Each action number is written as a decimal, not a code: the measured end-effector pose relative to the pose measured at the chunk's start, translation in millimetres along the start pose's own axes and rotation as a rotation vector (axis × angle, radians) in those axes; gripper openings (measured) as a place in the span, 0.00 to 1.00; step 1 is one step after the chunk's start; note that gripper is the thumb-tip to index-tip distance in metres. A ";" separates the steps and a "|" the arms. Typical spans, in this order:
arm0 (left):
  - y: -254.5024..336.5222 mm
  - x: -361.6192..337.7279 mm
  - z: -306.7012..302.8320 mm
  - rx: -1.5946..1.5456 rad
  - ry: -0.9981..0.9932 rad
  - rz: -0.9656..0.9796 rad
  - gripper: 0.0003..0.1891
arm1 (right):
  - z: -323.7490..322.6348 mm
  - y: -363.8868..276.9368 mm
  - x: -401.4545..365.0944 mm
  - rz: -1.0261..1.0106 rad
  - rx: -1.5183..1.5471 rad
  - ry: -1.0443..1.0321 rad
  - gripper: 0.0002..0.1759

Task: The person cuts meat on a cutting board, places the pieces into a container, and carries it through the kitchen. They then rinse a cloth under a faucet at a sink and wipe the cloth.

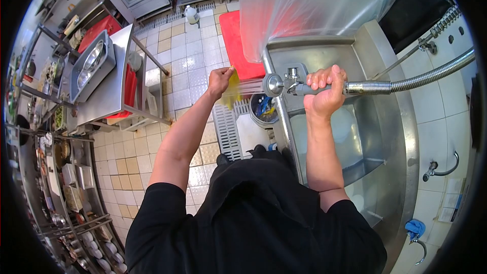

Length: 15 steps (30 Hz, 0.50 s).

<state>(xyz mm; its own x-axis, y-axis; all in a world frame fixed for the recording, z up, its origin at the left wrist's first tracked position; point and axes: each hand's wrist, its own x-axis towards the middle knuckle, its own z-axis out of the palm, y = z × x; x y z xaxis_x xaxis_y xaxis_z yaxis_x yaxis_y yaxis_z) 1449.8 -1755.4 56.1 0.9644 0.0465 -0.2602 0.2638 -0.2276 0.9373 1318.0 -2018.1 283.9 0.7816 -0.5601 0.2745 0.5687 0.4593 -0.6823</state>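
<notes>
My right hand [327,91] is wrapped round the grey handle of a spray nozzle [274,85], its head pointing left over the sink's front rim. Streams of water shoot out of it towards my left hand [220,82]. That hand is closed, pinching the top of a thin yellow thing [232,93] that hangs down in the spray; blur hides whether it is a cloth or a glove. Below the spray stands a round bucket [265,109] with blue and yellow items inside. From the nozzle a ribbed metal hose [431,80] runs to the right.
The steel sink [289,139] is on my right, holding water. Beyond it hangs clear plastic sheeting [269,15] beside a red board [231,35]. A floor drain grate [227,127] lies below my left hand. Leftward stands a steel table [114,83] with a grey tub [91,66].
</notes>
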 end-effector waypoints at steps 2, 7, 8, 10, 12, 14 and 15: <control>2.1 -0.6 -0.6 -0.016 -0.003 -0.003 0.20 | -0.6 0.9 -0.3 -0.005 -0.005 0.006 0.18; 11.5 -7.7 -0.7 -0.067 -0.017 0.039 0.19 | -4.0 3.4 0.4 -0.017 -0.025 0.015 0.18; 5.9 -3.4 -0.1 -0.068 -0.017 0.039 0.19 | -4.6 3.6 0.6 -0.015 -0.023 0.019 0.18; -5.3 5.0 1.4 -0.140 -0.026 0.049 0.19 | -5.2 4.3 0.4 -0.014 -0.021 0.022 0.18; -1.6 2.6 2.1 -0.142 -0.023 0.039 0.19 | -5.7 4.9 0.7 -0.013 -0.021 0.022 0.18; 1.7 0.9 2.0 -0.144 -0.020 0.028 0.19 | -7.4 5.8 1.1 -0.011 -0.028 0.024 0.18; 3.5 1.0 1.7 -0.131 -0.039 0.039 0.19 | -8.0 6.3 1.4 -0.009 -0.033 0.026 0.18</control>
<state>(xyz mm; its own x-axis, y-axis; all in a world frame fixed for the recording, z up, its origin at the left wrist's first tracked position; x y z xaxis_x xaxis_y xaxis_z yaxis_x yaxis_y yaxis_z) 1451.6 -1757.7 58.7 0.9732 0.0013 -0.2298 0.2288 -0.0996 0.9684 1320.6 -2021.5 274.5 0.7691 -0.5824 0.2632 0.5668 0.4312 -0.7020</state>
